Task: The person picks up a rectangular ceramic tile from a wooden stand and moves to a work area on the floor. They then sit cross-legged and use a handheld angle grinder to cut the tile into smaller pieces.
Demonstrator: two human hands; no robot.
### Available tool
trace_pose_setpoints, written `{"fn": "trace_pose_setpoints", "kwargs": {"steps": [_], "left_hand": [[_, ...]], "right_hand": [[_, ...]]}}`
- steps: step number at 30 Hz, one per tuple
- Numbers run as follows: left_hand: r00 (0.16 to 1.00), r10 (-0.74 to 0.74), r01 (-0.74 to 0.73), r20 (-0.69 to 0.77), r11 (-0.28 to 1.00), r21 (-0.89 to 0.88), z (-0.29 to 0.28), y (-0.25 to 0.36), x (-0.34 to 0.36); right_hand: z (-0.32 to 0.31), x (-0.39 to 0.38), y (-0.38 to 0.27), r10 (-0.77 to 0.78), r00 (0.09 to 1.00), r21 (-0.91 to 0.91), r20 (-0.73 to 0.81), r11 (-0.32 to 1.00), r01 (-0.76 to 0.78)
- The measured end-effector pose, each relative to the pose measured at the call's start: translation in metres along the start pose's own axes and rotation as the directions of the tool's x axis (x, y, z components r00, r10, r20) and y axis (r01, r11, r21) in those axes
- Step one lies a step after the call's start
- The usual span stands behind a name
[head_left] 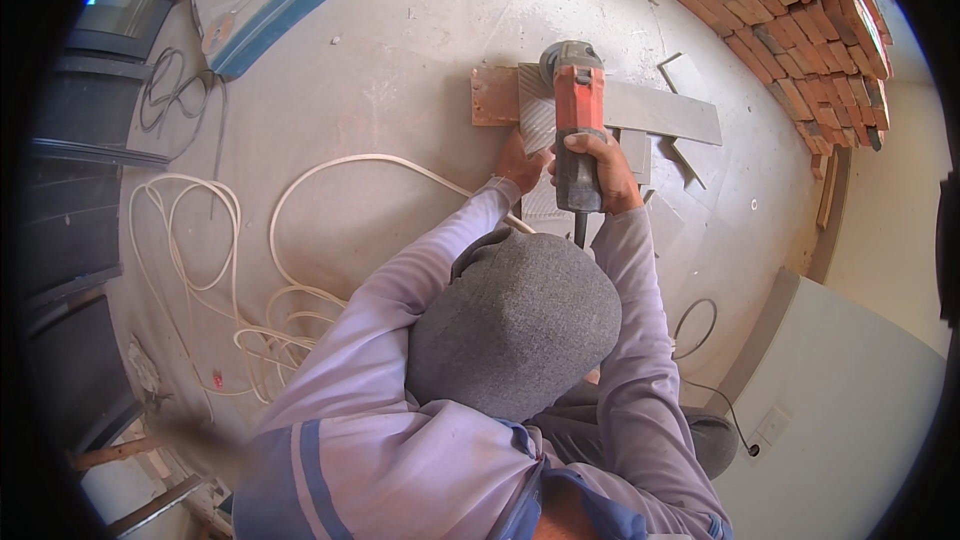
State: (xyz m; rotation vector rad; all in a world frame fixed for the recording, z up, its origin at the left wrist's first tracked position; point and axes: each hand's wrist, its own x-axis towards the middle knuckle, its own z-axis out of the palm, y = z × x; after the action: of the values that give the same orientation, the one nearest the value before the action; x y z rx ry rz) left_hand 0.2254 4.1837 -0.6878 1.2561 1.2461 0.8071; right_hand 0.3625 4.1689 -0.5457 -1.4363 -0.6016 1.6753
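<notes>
My right hand (610,168) is wrapped around the dark rear grip of a red and black angle grinder (578,95). The grinder's disc end (550,62) points away from me and lies at a ridged tile piece (536,112); how deep the disc sits is hidden. Closed on the near end of that tile is my left hand (522,162), just left of the grinder. Underneath, a reddish-brown block (490,97) sticks out to the left. A long grey tile strip (668,112) extends to the right behind the grinder.
Tile offcuts (684,73) lie right of the grinder. A pale cable (232,240) loops across the floor at left. Bricks (790,40) are stacked at far right, a teal and grey case (262,5) stands far left, and a pale panel (830,400) is near right. My bent knee (515,325) fills the middle.
</notes>
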Motion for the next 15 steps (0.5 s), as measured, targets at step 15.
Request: {"fn": "trace_pose_setpoints", "kwargs": {"steps": [15], "left_hand": [[0.999,0.023,-0.022,0.028,0.999,-0.027,0.003,-0.017,0.006]], "right_hand": [[-0.009,-0.006,-0.007,0.031,1.0,0.053,0.008,0.998,-0.031]]}}
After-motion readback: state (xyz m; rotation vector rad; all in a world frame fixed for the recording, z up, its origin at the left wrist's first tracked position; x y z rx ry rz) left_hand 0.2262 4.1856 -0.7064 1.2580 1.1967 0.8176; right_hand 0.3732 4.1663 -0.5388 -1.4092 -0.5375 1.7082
